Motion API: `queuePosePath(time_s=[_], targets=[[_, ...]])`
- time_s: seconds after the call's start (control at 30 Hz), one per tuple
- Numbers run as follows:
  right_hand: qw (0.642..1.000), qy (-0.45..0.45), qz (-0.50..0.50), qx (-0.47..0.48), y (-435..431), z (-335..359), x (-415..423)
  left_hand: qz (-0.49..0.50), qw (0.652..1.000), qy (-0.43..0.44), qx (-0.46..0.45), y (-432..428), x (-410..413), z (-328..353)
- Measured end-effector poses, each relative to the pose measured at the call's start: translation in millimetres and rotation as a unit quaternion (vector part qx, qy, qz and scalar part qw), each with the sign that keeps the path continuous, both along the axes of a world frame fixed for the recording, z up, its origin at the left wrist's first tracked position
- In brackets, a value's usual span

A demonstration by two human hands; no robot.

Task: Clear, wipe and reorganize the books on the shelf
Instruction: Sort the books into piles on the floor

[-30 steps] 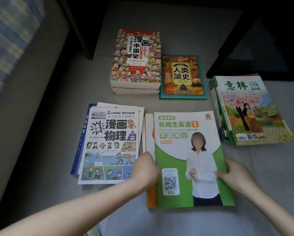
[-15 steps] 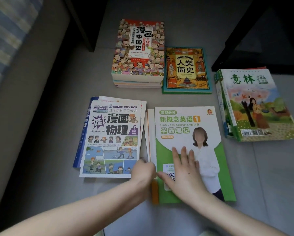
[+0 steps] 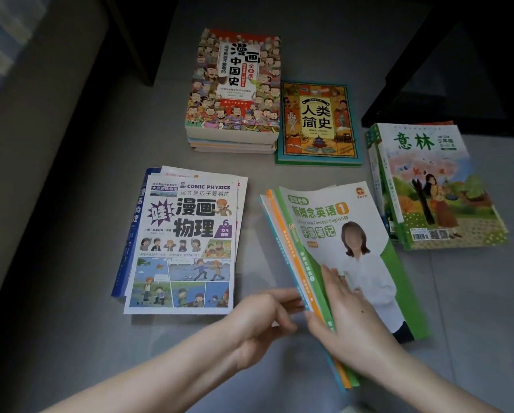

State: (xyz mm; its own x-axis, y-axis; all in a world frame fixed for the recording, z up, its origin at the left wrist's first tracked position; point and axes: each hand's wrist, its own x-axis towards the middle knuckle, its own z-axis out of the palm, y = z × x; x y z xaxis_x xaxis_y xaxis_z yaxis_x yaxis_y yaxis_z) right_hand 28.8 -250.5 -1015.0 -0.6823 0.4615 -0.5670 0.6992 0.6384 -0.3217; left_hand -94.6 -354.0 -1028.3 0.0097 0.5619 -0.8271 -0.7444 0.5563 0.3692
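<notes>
Since the previous frame, head view: workbook stack (image 3: 339,222) has shifted right and rotated, top edge leaning left, opening a gap to the comic physics stack (image 3: 190,234). Its green, orange and teal spines are fanned and its near end looks raised off the grey floor (image 3: 70,219). Right hand (image 3: 348,320) clamps it, fingers flat on the green cover, thumb at the spine edge. Left hand (image 3: 258,320) has bent fingers touching the spines; cannot tell if it pinches. History comic stack (image 3: 237,84), teal-edged book (image 3: 318,123) and magazine stack (image 3: 437,186) lie behind.
</notes>
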Motion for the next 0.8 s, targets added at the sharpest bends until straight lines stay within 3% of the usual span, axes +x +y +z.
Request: queuePosePath(time_s=[0.27,0.4,0.57,0.63,0.73,0.8], targets=[[1.0,0.02,0.016,0.009,9,4,-3,-0.008,0.998,0.013,0.055,23,-20,14],[0.999,0.04,0.025,-0.004,14,-9,1,-0.029,0.989,0.142,0.01,44,-35,-10],[0.99,0.131,0.014,-0.047,7,-26,6,0.045,0.956,0.286,-0.046,80,-34,-28],[0.986,0.161,0.035,0.003,5,-30,6,0.042,0.942,0.329,-0.046,86,-38,-24],[0.953,0.253,-0.113,0.123,23,-25,11,0.057,0.94,0.337,0.012,79,-43,-7],[0.927,0.245,-0.252,0.127,47,-21,16,0.071,0.936,0.341,0.052,67,-47,9]])
